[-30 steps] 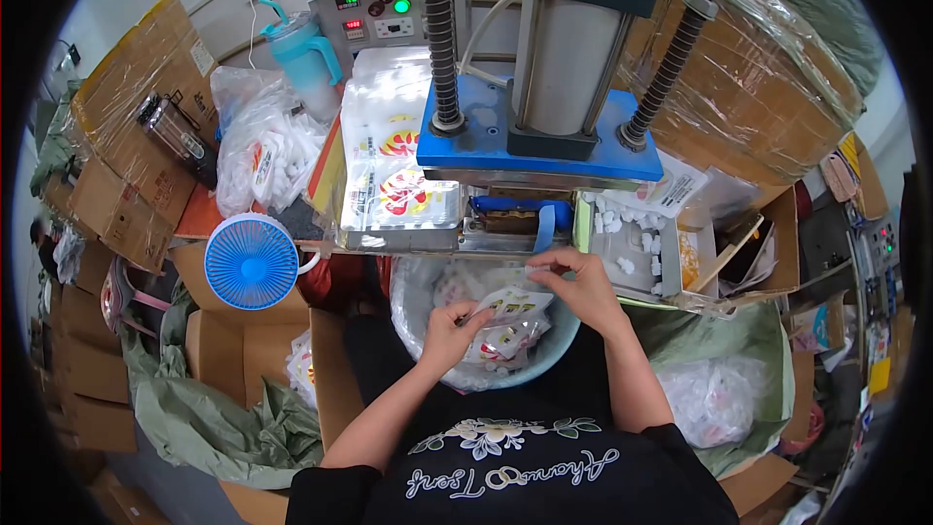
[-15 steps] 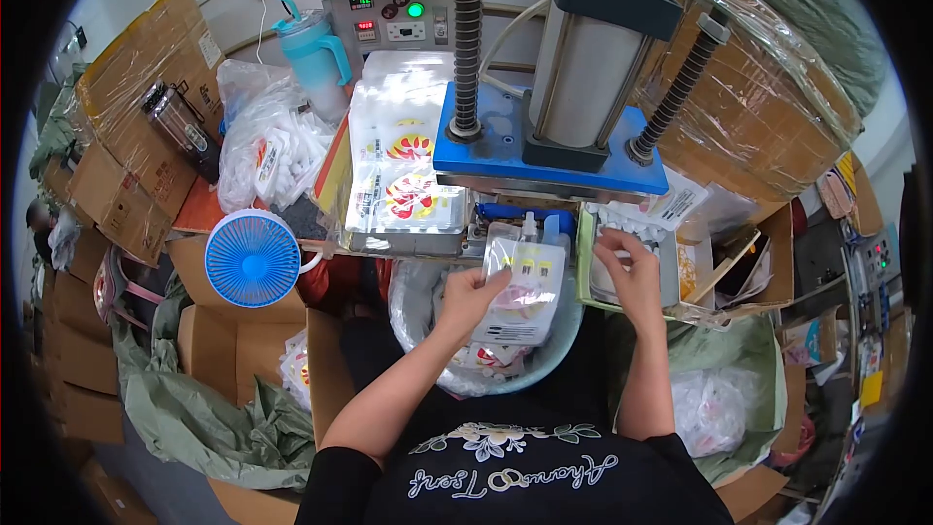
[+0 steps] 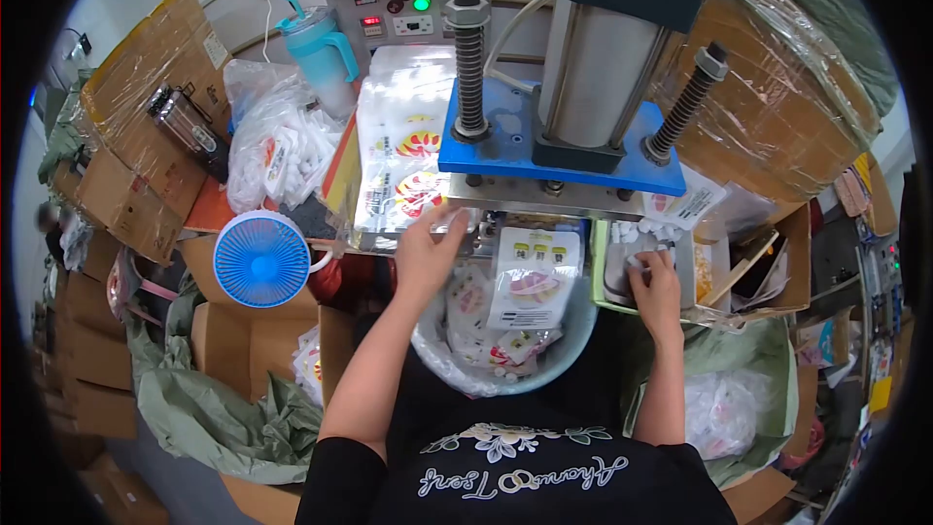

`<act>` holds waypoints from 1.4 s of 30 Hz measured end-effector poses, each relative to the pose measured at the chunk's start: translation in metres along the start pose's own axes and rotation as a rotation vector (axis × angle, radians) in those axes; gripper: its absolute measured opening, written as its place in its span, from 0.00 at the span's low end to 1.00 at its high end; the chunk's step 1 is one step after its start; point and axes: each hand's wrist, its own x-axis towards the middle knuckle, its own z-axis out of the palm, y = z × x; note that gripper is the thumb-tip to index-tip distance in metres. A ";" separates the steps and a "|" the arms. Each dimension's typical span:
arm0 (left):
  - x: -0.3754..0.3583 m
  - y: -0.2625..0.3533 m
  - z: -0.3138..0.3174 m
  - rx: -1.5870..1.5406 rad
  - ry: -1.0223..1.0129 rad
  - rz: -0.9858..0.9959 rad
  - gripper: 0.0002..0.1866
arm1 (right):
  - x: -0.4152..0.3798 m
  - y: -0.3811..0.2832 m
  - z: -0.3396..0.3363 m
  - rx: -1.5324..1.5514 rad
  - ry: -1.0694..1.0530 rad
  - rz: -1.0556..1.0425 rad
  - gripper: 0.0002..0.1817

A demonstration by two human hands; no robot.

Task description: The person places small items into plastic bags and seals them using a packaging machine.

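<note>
My left hand (image 3: 431,251) is at the near edge of the stack of printed pouches (image 3: 403,151), its fingers partly apart; whether it grips a pouch is unclear. A single printed pouch (image 3: 533,282) hangs from the front of the press (image 3: 564,160), over a lined tub (image 3: 575,350) that has more pouches in it. To the right, my right hand (image 3: 656,287) reaches into a tray of small white pieces (image 3: 646,231). Its fingers are bent together around something too small to make out.
A blue fan (image 3: 259,259) stands left of my left forearm. Behind it are a bag of white spouts (image 3: 282,156), a turquoise cup (image 3: 319,53) and a dark flask (image 3: 190,126). Open cartons (image 3: 255,350) flank my lap, and the press's threaded rods rise in front.
My left hand has let go of the pouch and moved up and left to the stack. The pouch now hangs at the press. My right hand has lowered into the tray.
</note>
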 end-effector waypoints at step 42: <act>-0.040 0.016 0.064 -0.836 -0.277 -0.615 0.16 | 0.002 -0.038 0.007 0.462 -0.033 -0.003 0.21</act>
